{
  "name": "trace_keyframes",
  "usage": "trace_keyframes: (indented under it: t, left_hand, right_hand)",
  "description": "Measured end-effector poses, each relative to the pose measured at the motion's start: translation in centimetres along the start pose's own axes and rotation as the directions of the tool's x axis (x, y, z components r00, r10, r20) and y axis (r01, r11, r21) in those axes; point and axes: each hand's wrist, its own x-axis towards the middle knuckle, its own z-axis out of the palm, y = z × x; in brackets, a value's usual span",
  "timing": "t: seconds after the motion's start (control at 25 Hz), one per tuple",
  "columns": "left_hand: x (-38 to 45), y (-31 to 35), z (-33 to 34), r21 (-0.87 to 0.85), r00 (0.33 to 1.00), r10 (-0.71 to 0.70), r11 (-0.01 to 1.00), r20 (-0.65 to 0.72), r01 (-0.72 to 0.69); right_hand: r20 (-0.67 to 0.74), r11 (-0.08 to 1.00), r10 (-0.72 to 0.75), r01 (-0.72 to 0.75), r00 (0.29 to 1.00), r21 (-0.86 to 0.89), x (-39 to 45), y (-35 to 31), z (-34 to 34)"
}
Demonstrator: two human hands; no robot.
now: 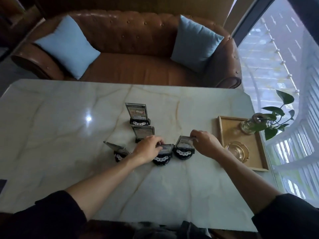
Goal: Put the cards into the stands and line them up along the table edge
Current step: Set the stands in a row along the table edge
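Observation:
Several black-based stands holding clear-sleeved cards sit mid-table on the white marble table (51, 118). The farthest stand (137, 113) is upright, with a second stand (144, 132) just in front of it. A tilted stand (118, 150) is at the left. My left hand (149, 148) grips the top of the front middle stand (163, 155). My right hand (204, 143) pinches the top right corner of the card in the right stand (184, 149). These two stands nearly touch.
A wooden tray (222, 135) at the right holds a glass ashtray (237, 150) and a glass vase with a green plant (248, 125). A brown leather sofa (134, 66) with two blue cushions faces the far edge. A window runs along the right.

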Motion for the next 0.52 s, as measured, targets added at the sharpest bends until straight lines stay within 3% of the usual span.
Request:
trace_keyframes:
  t: [0.24,0.52]
  left_hand:
    - [2.0,-0.5,0.4,0.011,0.995,0.079,0.997,0.053,-0.08]
    - [6.1,4.0,-1.4,-0.031,0.977,0.207,0.978,-0.049,-0.209]
  right_hand:
    - [-0.012,1.0,0.019,-0.019,1.0,0.004,0.2,-0.3,0.7]
    - [-0.098,1.0,0.005,-0.007,0.995,-0.019,4.4,3.0,-7.4]
